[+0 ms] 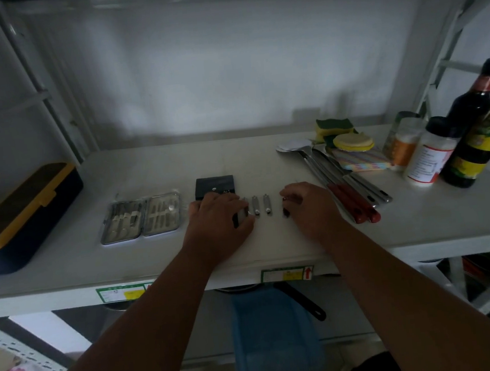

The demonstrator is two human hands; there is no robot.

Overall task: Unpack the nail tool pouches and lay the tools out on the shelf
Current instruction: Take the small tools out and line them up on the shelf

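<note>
While both hands work row of tools just in front of black pouch (pixel 214 186), layout is part done. Left hand (pixel 218 217) curled over leftmost tool (pixel 242 215); right hand (pixel 305 206) pinches small dark tool (pixel 285 209) at row's right end. Two clippers (pixel 261 204) lie between hands. Open case (pixel 142 217), left of pouch, still full (light dim). Risk — hands crowd row, knuckle could nudge clippers askew; pinched tool could slip.

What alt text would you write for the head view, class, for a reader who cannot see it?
Two hands work on a white metal shelf: the left hand and right hand each hold a small metal nail tool, with two silver nail clippers between them. An open grey manicure case and a small black pouch lie nearby.
</note>
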